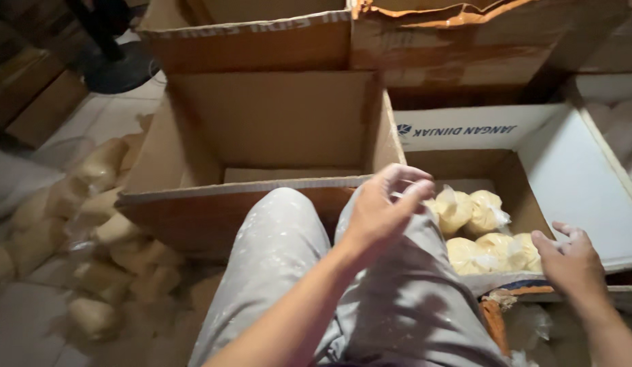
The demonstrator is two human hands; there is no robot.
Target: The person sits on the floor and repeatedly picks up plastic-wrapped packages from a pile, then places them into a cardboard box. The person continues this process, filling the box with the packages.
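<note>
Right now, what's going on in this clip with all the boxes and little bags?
A person sits among open cardboard boxes. Their left hand is raised over a box with white flaps, its fingers pinching the clear top of a small plastic bag of yellowish stuff. Several more such bags lie inside that box. The right hand rests open on the box's near edge. The bigger box ahead looks mostly empty, and similar bags are heaped on the floor to the left.

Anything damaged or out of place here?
Yes. The upper cardboard box has a torn, ragged top edge. Filled bags lie in a loose heap on the floor at left, while others sit in the white-flapped box by the right hand.
</note>
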